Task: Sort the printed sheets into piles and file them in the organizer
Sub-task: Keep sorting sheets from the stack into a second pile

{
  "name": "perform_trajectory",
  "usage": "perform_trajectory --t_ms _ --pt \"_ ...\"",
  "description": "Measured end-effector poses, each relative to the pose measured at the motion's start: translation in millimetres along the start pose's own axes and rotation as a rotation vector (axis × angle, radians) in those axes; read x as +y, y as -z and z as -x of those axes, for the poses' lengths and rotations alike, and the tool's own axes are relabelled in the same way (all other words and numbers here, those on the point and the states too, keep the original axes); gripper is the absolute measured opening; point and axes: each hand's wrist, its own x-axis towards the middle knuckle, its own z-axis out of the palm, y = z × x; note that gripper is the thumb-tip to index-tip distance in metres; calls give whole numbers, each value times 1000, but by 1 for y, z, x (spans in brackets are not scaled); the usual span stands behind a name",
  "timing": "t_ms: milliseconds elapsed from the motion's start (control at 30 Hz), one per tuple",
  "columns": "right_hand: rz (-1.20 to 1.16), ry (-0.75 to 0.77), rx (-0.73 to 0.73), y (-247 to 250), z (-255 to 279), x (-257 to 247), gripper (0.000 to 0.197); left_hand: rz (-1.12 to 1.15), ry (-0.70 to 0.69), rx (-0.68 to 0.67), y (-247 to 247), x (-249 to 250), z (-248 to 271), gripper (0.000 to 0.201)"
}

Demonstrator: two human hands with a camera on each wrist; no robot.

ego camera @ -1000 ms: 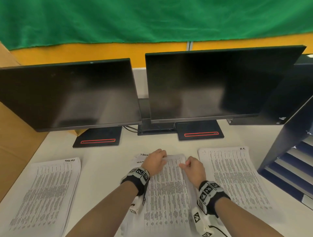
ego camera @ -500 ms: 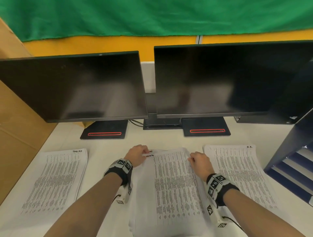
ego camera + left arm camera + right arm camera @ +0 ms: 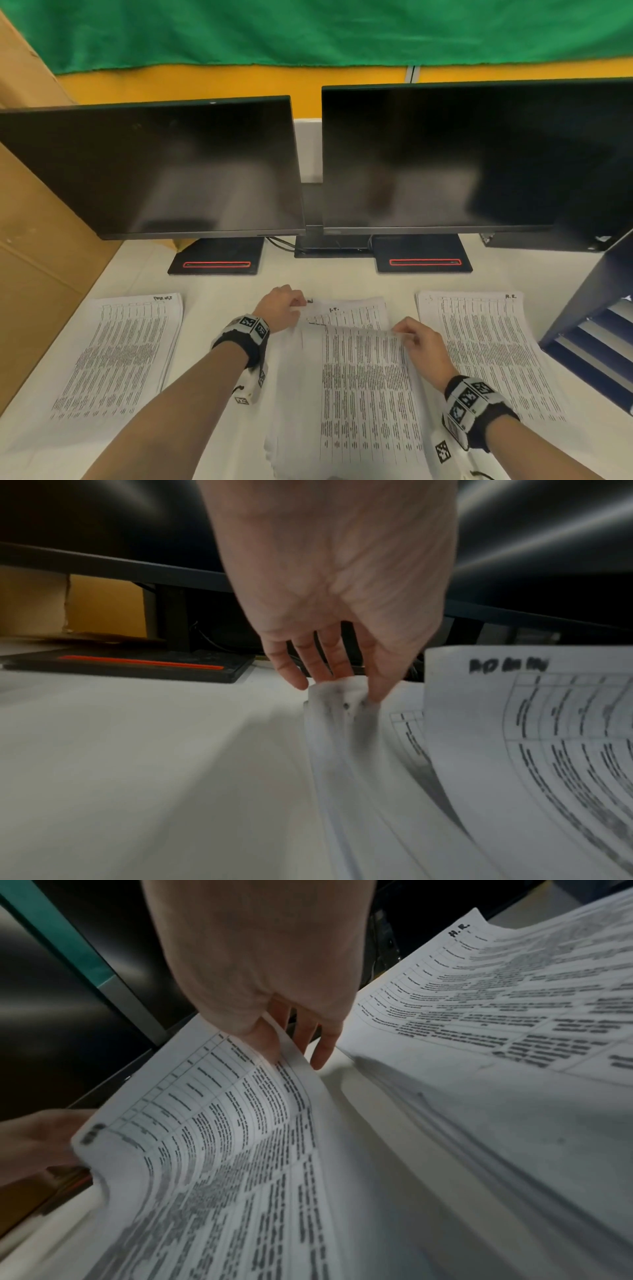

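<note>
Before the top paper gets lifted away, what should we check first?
1. Right hand pinches the top sheet at its far right corner: ok.
2. Left hand holds the middle stack at its far left corner: ok.
3. Only one sheet is lifting: cannot tell.
4. Heading on the top sheet readable: cannot tell, blurred.
5. Left pile and right pile lie flat for a drop: ok.
6. Organizer within view on the right: ok.
</note>
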Motion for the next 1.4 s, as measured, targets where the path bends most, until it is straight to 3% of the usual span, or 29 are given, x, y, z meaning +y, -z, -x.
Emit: perform_trajectory --t_ms 133,333,533,633,767,833,967,1100,1267,1400 --pt "-56 4 -12 -5 -4 -3 32 -148 -72 17 0 5 2 31" --pt "-34 19 -3 -6 -11 -6 21 -196 -155 17 5 18 -1 4" --pt "19 12 -10 -4 -10 -3 24 -428 -247 25 6 23 0 20" --pt "86 13 36 -6 -10 -1 15 -516 -309 78 5 23 2 25" --pt "88 0 42 -6 -15 1 5 -346 -388 230 2 22 9 21" --pt "60 6 44 -6 -17 1 7 -201 -393 220 0 24 13 20" --pt "86 54 42 -8 -14 -1 11 22 -287 60 -2 26 19 16" --pt "98 66 18 -8 -11 -1 12 146 -173 25 -3 24 20 12" --pt "55 58 -8 -9 -8 2 18 375 70 14 -4 11 26 56" --pt "-8 52 -10 -7 -2 2 20 566 197 22 -10 0 35 54"
